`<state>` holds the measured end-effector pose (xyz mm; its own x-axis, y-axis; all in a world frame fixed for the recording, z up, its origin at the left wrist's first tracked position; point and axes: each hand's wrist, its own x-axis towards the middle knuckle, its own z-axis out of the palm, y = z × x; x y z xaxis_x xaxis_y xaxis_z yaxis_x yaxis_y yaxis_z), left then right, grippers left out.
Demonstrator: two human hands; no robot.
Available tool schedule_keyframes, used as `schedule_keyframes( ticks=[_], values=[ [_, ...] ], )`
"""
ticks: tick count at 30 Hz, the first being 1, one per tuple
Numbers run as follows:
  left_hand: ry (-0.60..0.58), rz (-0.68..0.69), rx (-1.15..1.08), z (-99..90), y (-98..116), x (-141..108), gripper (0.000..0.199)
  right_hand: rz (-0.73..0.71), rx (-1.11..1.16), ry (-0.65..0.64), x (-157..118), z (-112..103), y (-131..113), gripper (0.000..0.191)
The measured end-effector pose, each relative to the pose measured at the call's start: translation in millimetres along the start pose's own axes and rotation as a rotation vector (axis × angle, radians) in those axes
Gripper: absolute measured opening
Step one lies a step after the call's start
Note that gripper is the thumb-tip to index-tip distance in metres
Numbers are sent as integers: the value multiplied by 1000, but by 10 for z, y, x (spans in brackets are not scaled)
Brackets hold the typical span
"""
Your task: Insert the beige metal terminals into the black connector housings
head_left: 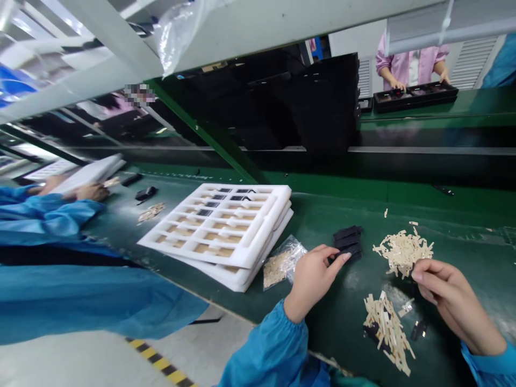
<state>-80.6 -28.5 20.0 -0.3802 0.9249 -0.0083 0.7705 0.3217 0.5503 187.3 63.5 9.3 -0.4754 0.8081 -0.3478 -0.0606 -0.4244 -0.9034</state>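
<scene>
Pinches a small dark piece in the tips of the right fingers. Rests the left fingers, drawn nearly together, at the near edge of a dark stack; cannot tell whether grasping a part of it or only touching. Has a heap of cream pieces just beyond the right fingers, slightly to their left, on the green desk. Shows longer cream strips, mixed with dark bits, on the near left side of the right fingers. Has small dark scraps below the right fingers, toward the body.

Shows a clear bag with cream pieces inside, left of the left fingers, between them and stacked white trays. Carries dark parts in several slots of the top tray, farther left of the left fingers. Shows a co-worker's blue sleeves well to the left of the left fingers, and far beyond the right fingers a person in pink touching a long black tray.
</scene>
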Motion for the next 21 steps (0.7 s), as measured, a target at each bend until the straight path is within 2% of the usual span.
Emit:
schedule_keyframes(
  ticks=[4,11,17,21],
  values=[
    [46,4,19,8,-19,5,31,-13,-1,6,7,-13,17,33],
    [-7,4,35,-25,-63,38,28,-2,-13,-8,21,17,-6,32],
    [55,172,159,-26,-74,8,30,9,-14,-20,21,17,1,29],
    [22,267,215,-28,-35,2,28,15,-28,-36,24,28,-17,29]
  ],
)
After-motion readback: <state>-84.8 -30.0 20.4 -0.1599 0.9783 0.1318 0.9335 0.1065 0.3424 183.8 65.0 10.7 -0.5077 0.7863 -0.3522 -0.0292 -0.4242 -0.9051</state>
